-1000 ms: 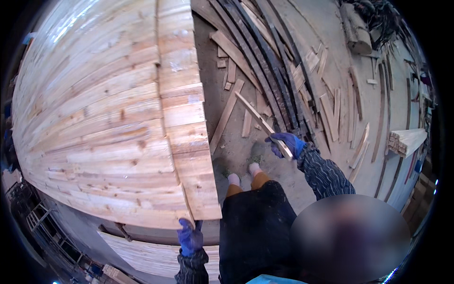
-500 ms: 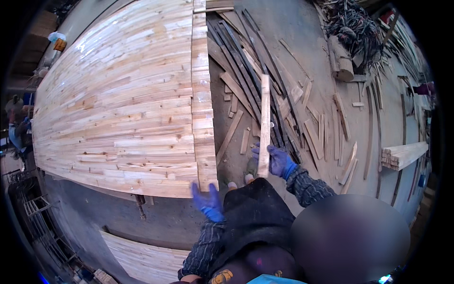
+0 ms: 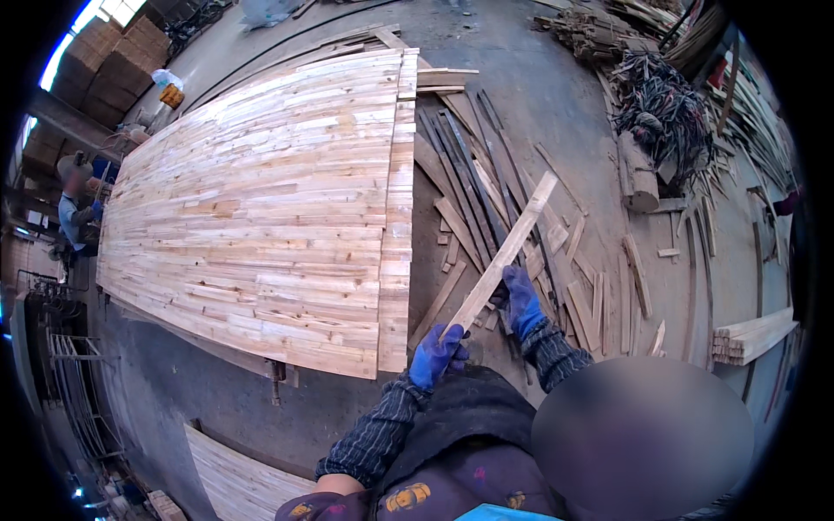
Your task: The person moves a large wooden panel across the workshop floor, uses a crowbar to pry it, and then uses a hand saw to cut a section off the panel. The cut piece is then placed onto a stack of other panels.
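Observation:
A pale wooden strip slants up and to the right in front of me. My left hand, in a blue-purple glove, is closed round its near end. Partway along, my right hand, gloved alike, grips the strip from its right side; some of its fingers are hidden. Just left of the strip is a large panel of many pale wood pieces laid edge to edge. A narrower row of boards runs along the panel's right edge, slightly stepped from it.
Dark long strips and loose wood offcuts litter the floor to the right. A tangled heap of straps lies beside a log. Bundled sticks stand at far right. Another person is at the panel's far left.
My left hand has gone from open by the panel's corner to gripping the strip's near end. The strip has tilted from nearly upright to slanting right. The view has shifted.

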The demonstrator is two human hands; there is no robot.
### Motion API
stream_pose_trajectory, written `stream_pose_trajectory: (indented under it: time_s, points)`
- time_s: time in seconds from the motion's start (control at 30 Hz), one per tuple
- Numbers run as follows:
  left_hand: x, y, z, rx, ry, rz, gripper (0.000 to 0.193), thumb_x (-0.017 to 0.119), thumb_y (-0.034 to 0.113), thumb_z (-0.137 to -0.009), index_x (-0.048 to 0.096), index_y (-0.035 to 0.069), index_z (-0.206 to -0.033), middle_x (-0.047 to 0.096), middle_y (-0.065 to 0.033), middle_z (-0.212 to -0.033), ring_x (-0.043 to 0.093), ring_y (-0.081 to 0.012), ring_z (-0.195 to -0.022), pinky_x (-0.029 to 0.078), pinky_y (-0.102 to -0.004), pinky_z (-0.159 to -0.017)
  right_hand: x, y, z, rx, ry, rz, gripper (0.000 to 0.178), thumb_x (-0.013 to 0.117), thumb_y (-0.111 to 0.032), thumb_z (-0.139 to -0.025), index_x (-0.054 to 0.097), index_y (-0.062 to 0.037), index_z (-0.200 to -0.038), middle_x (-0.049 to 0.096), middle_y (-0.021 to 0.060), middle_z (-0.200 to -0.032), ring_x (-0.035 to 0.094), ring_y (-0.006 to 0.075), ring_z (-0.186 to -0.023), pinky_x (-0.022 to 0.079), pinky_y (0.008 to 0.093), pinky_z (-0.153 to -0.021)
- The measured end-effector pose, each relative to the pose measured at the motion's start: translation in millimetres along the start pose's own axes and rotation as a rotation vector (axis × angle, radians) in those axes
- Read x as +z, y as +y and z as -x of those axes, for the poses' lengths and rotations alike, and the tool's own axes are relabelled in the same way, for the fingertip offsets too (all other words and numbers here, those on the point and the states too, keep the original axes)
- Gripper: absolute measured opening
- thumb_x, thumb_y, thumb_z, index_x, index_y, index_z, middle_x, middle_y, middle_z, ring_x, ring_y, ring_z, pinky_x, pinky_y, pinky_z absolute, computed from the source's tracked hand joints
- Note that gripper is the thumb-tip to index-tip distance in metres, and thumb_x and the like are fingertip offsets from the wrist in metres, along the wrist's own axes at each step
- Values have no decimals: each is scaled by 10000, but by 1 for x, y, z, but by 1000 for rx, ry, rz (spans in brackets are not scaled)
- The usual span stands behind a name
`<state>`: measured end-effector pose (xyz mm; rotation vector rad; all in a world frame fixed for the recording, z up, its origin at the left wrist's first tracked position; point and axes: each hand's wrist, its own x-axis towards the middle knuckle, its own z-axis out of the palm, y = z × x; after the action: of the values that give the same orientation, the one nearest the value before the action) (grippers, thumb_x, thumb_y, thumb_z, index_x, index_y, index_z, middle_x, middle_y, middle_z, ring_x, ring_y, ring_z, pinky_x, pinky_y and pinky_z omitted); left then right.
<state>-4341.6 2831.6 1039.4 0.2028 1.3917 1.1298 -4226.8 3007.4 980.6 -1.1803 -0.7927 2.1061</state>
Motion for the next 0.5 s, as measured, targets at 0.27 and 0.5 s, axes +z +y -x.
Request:
stream_pose_trajectory:
  time_s: [0.27, 0.5]
  points:
    - [-11, 7, -2, -11, -79, 136, 441, 499, 462, -863, 547, 48, -1009, 512, -18, -637, 429, -74, -452, 327, -200, -401, 8, -15, -17, 18, -127, 195, 233, 544, -284, -868, 552, -52, -893, 610, 76, -725, 596, 149, -561, 520, 255, -489]
    - [-34, 43, -30, 0, -195, 214, 433, 501, 455, -862, 540, 52, -1015, 521, -11, -632, 422, -56, -436, 322, -182, -381, 20, 6, -64, 3, -434, 420, 260, 445, -70, -858, 498, 0, -1103, 610, 141, -857, 628, 268, -682, 539, 363, -584]
